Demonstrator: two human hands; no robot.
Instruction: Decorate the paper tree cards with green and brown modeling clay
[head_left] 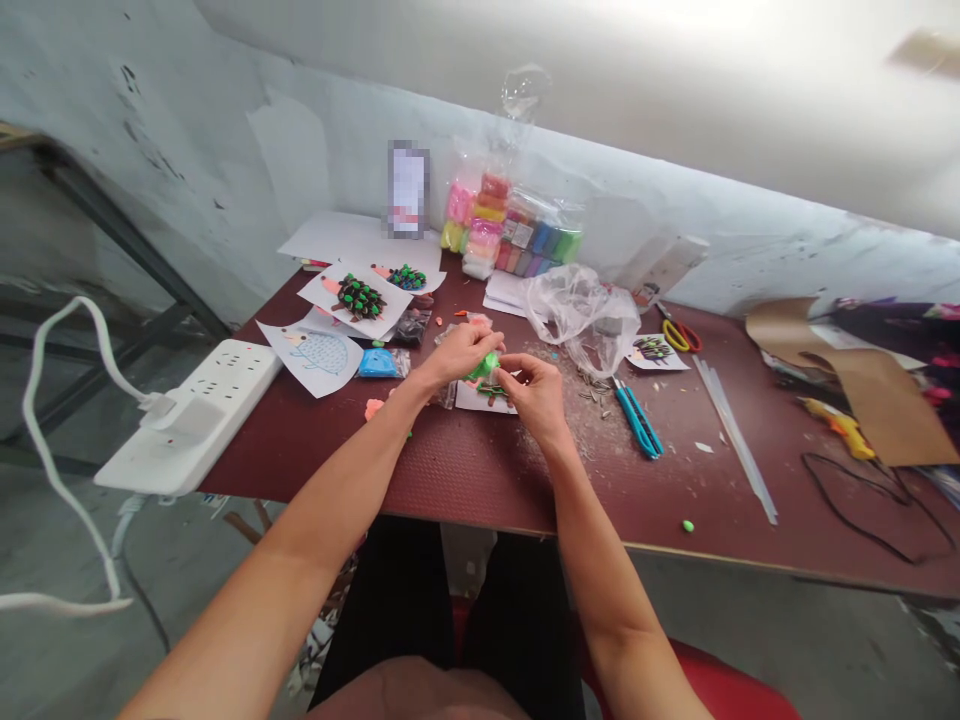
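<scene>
Green clay [484, 368] is pinched by left hand [466, 352] and right hand [534, 388], and card [471, 401] beneath them seems only partly covered.

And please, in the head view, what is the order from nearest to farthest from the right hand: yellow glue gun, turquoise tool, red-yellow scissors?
1. Turquoise tool: just right of the right hand.
2. Red-yellow scissors: farther right and back.
3. Yellow glue gun: far right.
</scene>
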